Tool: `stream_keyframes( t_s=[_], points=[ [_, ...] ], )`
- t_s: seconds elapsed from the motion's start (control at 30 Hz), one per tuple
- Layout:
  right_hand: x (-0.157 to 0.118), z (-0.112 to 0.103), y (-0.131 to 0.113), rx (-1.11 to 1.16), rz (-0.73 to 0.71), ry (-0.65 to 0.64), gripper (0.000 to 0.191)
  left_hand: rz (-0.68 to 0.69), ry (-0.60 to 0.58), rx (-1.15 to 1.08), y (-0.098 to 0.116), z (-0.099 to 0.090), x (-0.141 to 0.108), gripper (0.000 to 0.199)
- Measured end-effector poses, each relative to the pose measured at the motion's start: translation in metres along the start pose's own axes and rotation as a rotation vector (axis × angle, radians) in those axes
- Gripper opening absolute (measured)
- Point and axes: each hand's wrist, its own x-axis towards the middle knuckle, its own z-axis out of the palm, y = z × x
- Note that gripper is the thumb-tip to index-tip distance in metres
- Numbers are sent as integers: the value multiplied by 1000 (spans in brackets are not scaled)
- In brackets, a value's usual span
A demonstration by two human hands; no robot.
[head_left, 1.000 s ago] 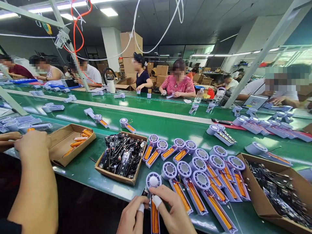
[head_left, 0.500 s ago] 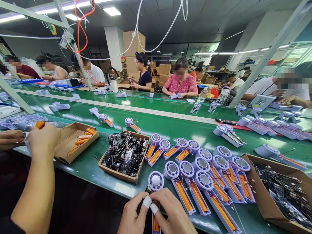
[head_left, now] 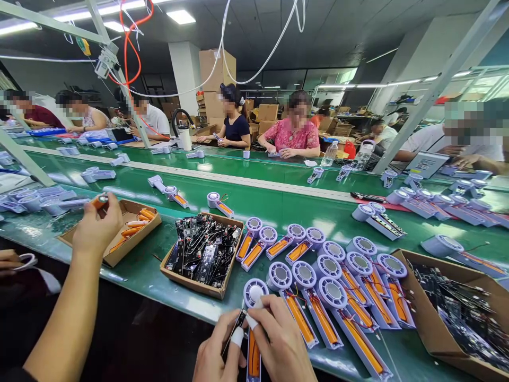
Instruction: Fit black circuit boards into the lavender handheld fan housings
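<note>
At the bottom centre, my left hand [head_left: 218, 347] pinches a small black circuit board [head_left: 240, 319] between thumb and forefinger. My right hand [head_left: 278, 337] has its covered fingertips pressed together at the board's upper end; what they pinch there is too small to tell. White covers sit on some fingertips of both hands. Just beyond and under them lies a purple fan housing [head_left: 255, 292] with a round head and an orange battery [head_left: 253, 355] in its handle. Right of my hands, several similar purple fans [head_left: 333, 293] with orange batteries lie in rows.
A cardboard box of black boards [head_left: 202, 288] stands ahead, another box [head_left: 433, 323] at right. A co-worker's hand [head_left: 95, 225] holds an orange battery over a battery box [head_left: 153, 229] at left. A green conveyor [head_left: 262, 199] runs across, people seated beyond.
My hands have shifted slightly, and more of the black board shows between them. The co-worker's hand at left has moved right with the battery, over the box.
</note>
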Motion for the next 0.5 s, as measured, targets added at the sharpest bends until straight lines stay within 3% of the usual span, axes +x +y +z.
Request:
stream_keyframes(
  t_s=[0.1,0.2,0.33,0.5],
  points=[
    [-4,9,-2,-22,21,39,24,146,107,102,-5,3,-4,39],
    [-10,22,-4,10,84,109,25,203,152,126,-11,6,-5,38],
    [-10,26,-4,132,149,115,21,73,69,-11,-13,5,-2,39],
    [1,6,-4,272,218,-31,18,-142,-70,-307,-5,4,3,49]
  ],
)
